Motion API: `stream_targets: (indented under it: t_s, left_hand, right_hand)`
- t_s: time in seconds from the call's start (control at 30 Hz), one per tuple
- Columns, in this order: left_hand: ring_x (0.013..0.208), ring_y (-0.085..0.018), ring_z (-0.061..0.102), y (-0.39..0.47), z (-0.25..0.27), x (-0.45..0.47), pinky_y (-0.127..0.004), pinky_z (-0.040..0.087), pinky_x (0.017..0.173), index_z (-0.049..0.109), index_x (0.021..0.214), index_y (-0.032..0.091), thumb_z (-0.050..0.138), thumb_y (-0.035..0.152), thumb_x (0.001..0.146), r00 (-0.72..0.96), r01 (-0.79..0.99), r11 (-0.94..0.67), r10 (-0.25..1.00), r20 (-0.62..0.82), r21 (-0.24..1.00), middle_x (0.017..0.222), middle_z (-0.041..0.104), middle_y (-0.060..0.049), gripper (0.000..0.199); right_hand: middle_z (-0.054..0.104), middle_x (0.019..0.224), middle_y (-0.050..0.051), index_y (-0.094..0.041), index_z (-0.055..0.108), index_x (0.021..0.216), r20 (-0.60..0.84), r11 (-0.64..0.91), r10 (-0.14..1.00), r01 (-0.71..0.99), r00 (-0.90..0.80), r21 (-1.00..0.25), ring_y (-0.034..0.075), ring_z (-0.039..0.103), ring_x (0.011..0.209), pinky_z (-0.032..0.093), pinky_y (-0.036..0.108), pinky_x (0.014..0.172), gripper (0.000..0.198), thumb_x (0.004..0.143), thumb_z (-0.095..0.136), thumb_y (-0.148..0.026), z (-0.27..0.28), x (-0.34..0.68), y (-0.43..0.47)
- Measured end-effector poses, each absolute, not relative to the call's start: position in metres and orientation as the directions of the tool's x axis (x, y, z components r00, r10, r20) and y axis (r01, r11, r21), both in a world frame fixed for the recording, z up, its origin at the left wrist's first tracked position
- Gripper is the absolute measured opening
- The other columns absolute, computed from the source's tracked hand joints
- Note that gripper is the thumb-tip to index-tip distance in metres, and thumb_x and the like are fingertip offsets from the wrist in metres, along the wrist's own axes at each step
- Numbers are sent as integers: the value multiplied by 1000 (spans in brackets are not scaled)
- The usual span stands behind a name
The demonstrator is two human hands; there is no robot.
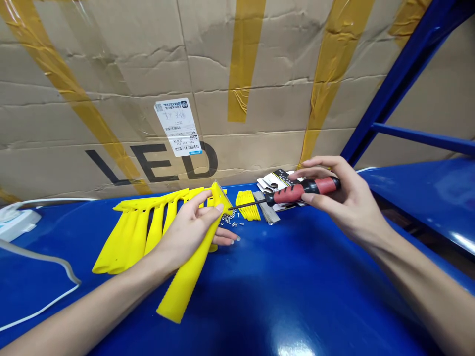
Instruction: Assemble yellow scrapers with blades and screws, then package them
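Observation:
My left hand is closed around a yellow plastic scraper, its thick handle slanting down toward me and its head tilted up. In my right hand is a screwdriver with a red and black handle, held between thumb and fingers. The screwdriver's tip meets the scraper head near my left thumb; the exact contact is too small to make out. Behind my left hand lie small loose screws. More yellow scraper handles lie side by side to the left.
Beyond the screws are a stack of small yellow plates, grey metal blades and printed cards. A taped cardboard box rises behind the blue table. A white power strip with cables sits left; a blue metal frame stands right.

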State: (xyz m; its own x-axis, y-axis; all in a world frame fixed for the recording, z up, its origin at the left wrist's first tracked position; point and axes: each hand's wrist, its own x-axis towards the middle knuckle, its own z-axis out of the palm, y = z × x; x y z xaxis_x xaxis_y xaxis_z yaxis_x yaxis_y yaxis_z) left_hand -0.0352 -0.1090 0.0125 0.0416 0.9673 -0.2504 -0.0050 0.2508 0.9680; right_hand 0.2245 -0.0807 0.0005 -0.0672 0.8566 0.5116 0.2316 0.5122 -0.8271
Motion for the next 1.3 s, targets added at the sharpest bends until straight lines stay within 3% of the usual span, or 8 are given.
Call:
stream_targets:
  t_s: [0.13,0.27,0.47,0.67,0.8,0.9,1.0,1.3]
  left_hand:
    - [62,-23,76,-109,12,-35,-25,63,55,12,159,14,58,17,96,49,-6,259,965,-259,966,75,73,-4,79]
    - [62,-24,76,-110,12,-36,-26,63,56,13,159,14,63,21,93,65,-8,242,968,-241,970,76,73,-6,83]
    - [63,-22,77,-110,10,-35,-28,64,56,20,158,20,62,21,94,63,1,244,968,-244,970,128,64,-21,76]
    - [66,-23,77,-111,11,-37,-29,64,57,36,152,13,68,28,90,79,98,181,979,-189,979,117,70,-19,71]
    - [64,-23,76,-110,12,-45,-33,64,61,57,142,18,72,37,86,99,305,2,994,-34,952,84,78,-10,61]
    - [69,-24,76,-108,11,-52,-37,64,68,72,124,25,73,34,84,145,493,-274,962,233,825,92,80,-8,41]
    - [104,-28,73,-105,7,-56,-41,57,96,79,109,24,70,26,85,310,612,-551,827,469,567,117,76,-8,25]
    - [114,-31,68,-104,-10,-62,-47,54,98,71,121,26,51,27,97,567,718,-654,748,345,238,134,66,-11,31]
  right_hand:
    - [67,66,-1,-24,67,100,453,441,891,290,-28,-849,12,55,42,45,27,42,23,86,72,-42,3,222,-82]
    - [69,67,-1,-24,70,93,508,480,861,299,21,-825,14,58,46,48,29,46,21,80,78,-38,6,219,-84]
    - [66,62,-2,-23,69,92,506,482,862,295,5,-825,14,58,45,48,29,46,19,80,76,-37,7,218,-84]
    - [66,60,-2,-24,70,91,496,469,868,279,31,-838,14,57,45,47,29,48,16,81,76,-35,4,222,-81]
    - [67,62,-1,-23,70,88,445,422,891,196,90,-885,14,58,46,47,28,46,16,81,77,-36,0,226,-75]
    - [68,64,0,-21,70,85,387,363,910,165,148,-917,13,58,47,47,26,45,20,78,80,-36,-1,226,-72]
    - [66,60,0,-20,69,82,314,296,924,113,220,-949,12,57,45,45,24,43,22,73,82,-35,-1,225,-71]
    - [64,57,-1,-19,67,77,222,234,928,-4,299,-972,11,57,43,43,22,42,22,68,84,-30,1,221,-71]
